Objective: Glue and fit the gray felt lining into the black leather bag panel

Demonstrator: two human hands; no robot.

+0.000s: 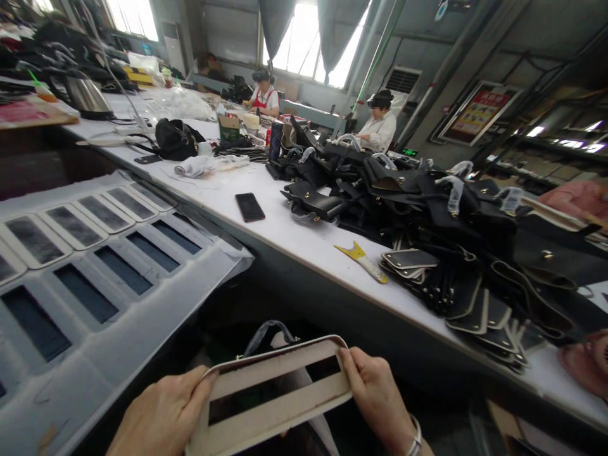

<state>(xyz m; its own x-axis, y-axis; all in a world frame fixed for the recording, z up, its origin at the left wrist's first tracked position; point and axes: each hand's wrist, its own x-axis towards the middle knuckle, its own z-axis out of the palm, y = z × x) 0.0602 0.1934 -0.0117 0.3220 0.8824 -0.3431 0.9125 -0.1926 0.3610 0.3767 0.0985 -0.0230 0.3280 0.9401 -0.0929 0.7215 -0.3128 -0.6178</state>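
Observation:
Between my two hands, in the lower middle of the head view, is a pale rectangular frame-like bag piece (280,399) with rounded corners and a long slot. My left hand (164,405) pinches its left end with thumb and fingers. At the right end my right hand (377,389) grips the rim, thumb on top. A clear-wrapped handle (268,330) with small metal fittings rises behind the far edge. Whatever hangs below the piece is dark and mostly hidden.
To the left, a paper-covered board (156,316) carries rows of similar slotted panels (71,228). On the white table (213,190) lie a phone (249,207), a yellow tool (361,259), small panels (411,259) and heaped black bags (394,190). Two people (380,123) sit beyond.

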